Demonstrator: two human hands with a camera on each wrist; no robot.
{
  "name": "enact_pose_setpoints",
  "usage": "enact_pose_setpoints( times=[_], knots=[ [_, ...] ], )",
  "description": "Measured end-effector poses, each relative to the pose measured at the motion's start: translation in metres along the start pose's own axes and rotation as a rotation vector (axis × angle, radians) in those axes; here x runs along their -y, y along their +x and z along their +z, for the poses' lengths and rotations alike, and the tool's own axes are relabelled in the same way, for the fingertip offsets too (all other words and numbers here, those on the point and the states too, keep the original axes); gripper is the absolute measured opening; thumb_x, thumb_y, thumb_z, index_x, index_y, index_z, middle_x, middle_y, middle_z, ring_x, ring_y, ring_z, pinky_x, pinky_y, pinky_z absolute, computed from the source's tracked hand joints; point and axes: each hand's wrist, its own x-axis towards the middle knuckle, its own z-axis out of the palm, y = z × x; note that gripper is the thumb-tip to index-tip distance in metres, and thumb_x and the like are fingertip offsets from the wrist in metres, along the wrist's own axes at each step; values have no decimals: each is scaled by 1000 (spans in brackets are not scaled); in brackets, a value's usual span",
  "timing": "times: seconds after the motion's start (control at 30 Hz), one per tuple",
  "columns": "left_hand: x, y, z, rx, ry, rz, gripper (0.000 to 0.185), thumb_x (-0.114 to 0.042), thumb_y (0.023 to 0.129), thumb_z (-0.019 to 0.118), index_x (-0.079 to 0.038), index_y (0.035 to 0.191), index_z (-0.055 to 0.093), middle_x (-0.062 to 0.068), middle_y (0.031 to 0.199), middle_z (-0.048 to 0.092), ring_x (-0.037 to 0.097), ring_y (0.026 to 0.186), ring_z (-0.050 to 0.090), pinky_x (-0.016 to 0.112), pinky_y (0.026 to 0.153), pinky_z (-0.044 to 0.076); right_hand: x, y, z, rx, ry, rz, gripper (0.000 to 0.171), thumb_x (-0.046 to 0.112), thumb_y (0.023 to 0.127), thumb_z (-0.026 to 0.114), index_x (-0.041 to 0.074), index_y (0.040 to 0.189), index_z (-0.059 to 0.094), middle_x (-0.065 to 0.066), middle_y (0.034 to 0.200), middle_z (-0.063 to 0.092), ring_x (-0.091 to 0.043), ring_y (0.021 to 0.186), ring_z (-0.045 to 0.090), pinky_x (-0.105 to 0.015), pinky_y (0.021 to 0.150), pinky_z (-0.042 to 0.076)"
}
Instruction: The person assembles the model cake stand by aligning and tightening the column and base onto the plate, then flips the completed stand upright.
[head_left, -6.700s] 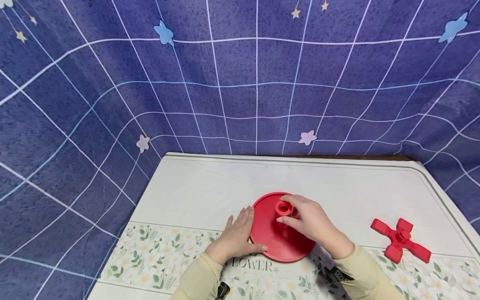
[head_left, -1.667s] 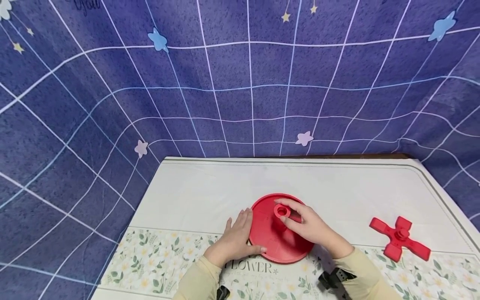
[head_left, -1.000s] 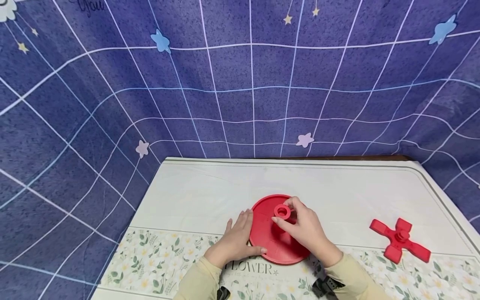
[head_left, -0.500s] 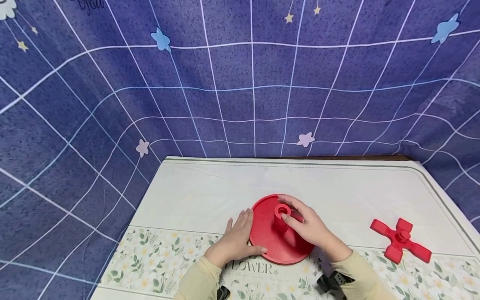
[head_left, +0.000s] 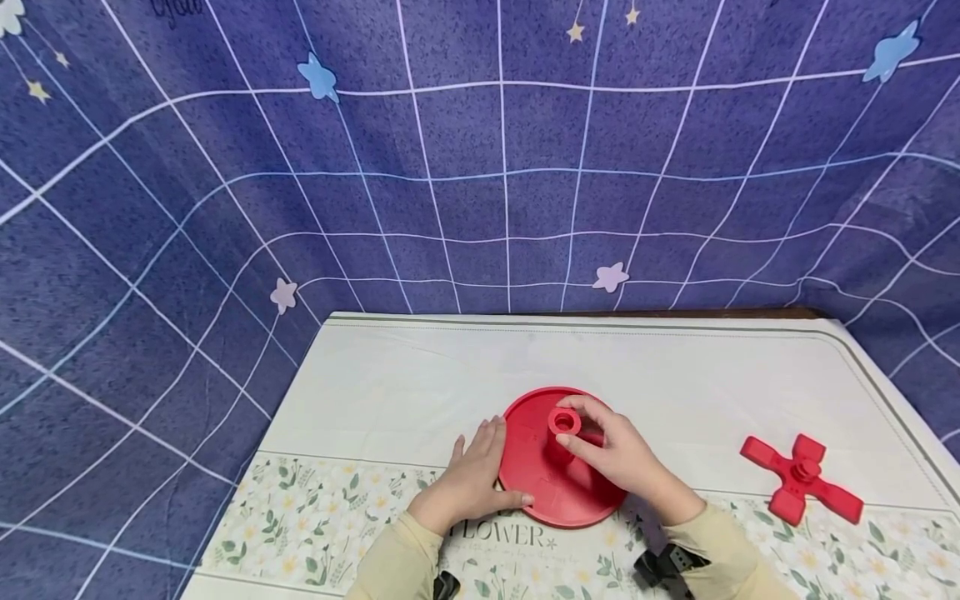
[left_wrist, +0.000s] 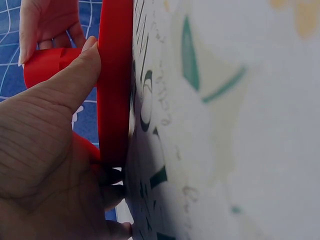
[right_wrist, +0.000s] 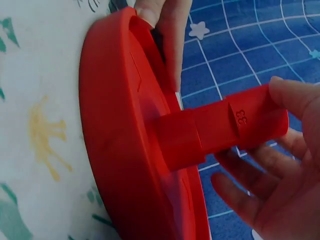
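A round red plate with a raised rim [head_left: 536,492] lies on the table, and a hollow red tube [head_left: 558,448] stands upright at its middle. My right hand [head_left: 630,458] grips the tube near its open top, thumb on the near side and fingers on the far side. In the right wrist view the tube [right_wrist: 220,125] has stepped sections and a raised "33". My left hand [head_left: 468,479] rests against the plate's left edge, fingers extended along it and thumb at the front rim. The left wrist view shows that thumb over the red rim [left_wrist: 114,90].
A red four-armed cross piece [head_left: 802,473] with a central knob lies to the right. The tabletop [head_left: 405,367] has a white cover with a floral band [head_left: 322,508]. A blue curtain with a grid and stars [head_left: 480,200] hangs behind and to the left.
My right hand has turned back and forth around the tube's top, its grip shifting, and now holds it from the right. The left hand and the plate stay in place.
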Motion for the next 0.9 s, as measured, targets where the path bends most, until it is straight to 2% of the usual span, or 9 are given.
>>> enact_pose_setpoints(
  times=[0.13,0.3,0.5,0.6,0.73,0.83,0.9],
  knots=[
    [-1,0,-1,5,3,0,111,-70,67,53,-5,142,3,10,147,8,26,134,4,53,103,5,-10,-2,6,-66,-87,50,39,31,79,65,18,111,49,2,98,58,-9,86,60,-29,76,49],
    [-2,0,-2,1,1,0,110,-69,67,53,-6,142,3,10,147,9,27,134,4,54,103,6,-8,-3,12,-152,-172,69,39,37,76,66,19,105,48,5,92,58,-8,81,58,-33,73,50],
    [-1,0,-1,0,8,1,110,-70,67,52,-5,142,5,10,147,9,26,134,5,54,102,6,-7,-3,13,-178,-199,72,42,40,74,68,19,105,48,6,91,58,-8,81,58,-35,73,50],
    [-1,0,-1,2,0,2,110,-70,67,53,-5,142,5,10,147,9,27,134,4,54,102,6,-7,-4,11,-158,-170,59,46,37,76,67,21,114,46,5,96,58,-9,83,59,-36,74,50],
    [-1,0,-1,11,3,2,110,-70,67,53,-6,142,3,10,147,8,26,134,4,53,103,5,-2,-4,6,-90,-76,-5,52,19,81,64,15,127,42,-3,107,56,-18,90,59,-34,77,49],
    [-1,0,-1,12,7,4,110,-70,68,52,-5,142,3,11,147,8,26,134,4,53,103,6,8,-3,1,-14,24,-42,51,4,82,59,8,130,40,-13,116,52,-27,97,57,-31,80,48],
    [-1,0,-2,14,5,5,110,-69,68,53,-5,142,3,11,147,8,26,134,4,53,103,5,16,-2,-1,26,77,-34,48,1,83,57,5,129,42,-17,119,49,-30,99,56,-31,80,48]
  ],
)
